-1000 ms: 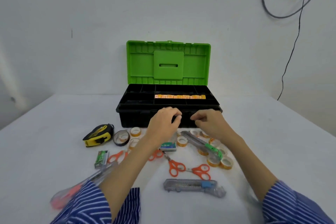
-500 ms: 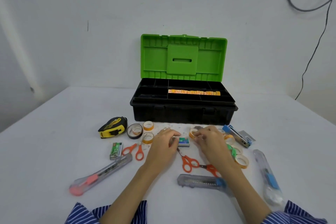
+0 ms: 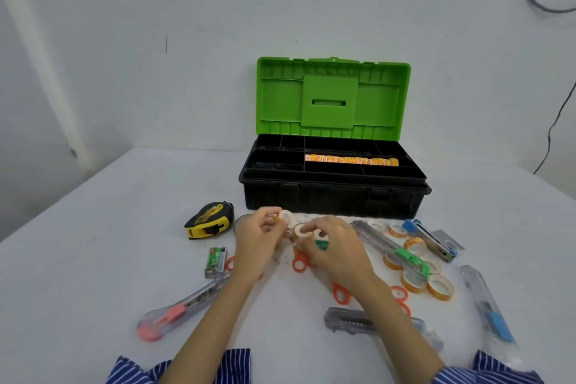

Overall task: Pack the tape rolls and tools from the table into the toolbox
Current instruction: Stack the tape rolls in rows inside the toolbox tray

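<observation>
Tape roll pinched upright in left hand, hole facing camera, right hand pinching second roll

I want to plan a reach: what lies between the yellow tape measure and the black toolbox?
Head view: bare white table separates the tape measure from the toolbox; nothing lies between them.

Both forearms reach forward, left hand and right hand close together, fingers curled in pinches.
</observation>
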